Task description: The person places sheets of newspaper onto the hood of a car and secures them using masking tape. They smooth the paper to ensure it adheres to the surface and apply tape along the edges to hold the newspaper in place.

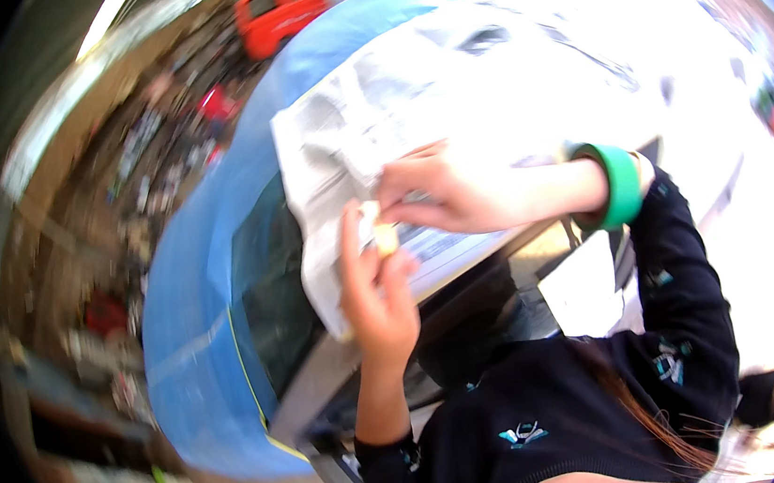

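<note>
The right hand's (443, 193) grip looks pinched on a small yellow strip (387, 237) between the hands; blur hides whether the left hand (380, 313) clamps it too. A green ring (623, 184) circles the right wrist — probably keeping fingers free — and beyond, paper (316, 145) and blue sheeting (187, 310) drape a vehicle (271, 301), apparently as covering.

The left forearm (383, 397) rose from the near side, its left hand (379, 304) upright, index finger (350, 236) extended and thumb toward the right. The right arm (683, 276) bent at the elbow, reaching leftward; its right hand (434, 191) curled inward, close to the left fingertips, partly blurred.
</note>
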{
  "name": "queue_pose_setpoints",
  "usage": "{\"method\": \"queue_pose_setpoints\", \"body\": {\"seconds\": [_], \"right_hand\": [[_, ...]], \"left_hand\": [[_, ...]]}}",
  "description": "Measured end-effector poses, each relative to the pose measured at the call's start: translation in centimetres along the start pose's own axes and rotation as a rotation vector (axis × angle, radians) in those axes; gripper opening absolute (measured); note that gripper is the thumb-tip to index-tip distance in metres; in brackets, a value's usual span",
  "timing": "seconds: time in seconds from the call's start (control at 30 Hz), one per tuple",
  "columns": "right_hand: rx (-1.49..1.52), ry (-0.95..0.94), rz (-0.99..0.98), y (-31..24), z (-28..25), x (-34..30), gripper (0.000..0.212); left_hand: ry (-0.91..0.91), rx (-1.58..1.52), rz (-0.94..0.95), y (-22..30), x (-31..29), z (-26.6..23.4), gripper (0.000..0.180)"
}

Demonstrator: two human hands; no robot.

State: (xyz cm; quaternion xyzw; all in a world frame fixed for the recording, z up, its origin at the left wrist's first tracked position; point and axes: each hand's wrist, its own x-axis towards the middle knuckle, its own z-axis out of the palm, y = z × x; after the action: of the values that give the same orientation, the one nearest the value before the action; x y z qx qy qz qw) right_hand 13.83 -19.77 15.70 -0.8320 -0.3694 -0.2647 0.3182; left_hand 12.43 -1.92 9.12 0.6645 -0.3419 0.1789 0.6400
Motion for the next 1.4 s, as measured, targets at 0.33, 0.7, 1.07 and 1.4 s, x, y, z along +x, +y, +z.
{"method": "queue_pose_setpoints", "body": {"seconds": [0.33, 0.7, 1.07, 1.4], "right_hand": [[-0.137, 0.298, -0.032, -0.3, -6.0, -4.9, 0.011], [-0.292, 0.466, 0.002, 2.0, -10.5, -5.2, 0.011], [-0.669, 0.676, -0.256, 4.7, -14.7, -3.7, 0.02], [-0.411, 0.533, 0.431, 2.7, -32.4, -14.8, 0.013]], "left_hand": [[-0.097, 0.303, 0.104, 0.6, 5.7, 4.2, 0.024], [-0.089, 0.483, 0.557, -0.2, 13.3, 8.5, 0.009], [-0.111, -0.113, -0.081, -5.8, 28.0, 11.0, 0.012], [-0.865, 0.47, 0.504, -8.3, 22.9, 25.5, 0.04]]}}
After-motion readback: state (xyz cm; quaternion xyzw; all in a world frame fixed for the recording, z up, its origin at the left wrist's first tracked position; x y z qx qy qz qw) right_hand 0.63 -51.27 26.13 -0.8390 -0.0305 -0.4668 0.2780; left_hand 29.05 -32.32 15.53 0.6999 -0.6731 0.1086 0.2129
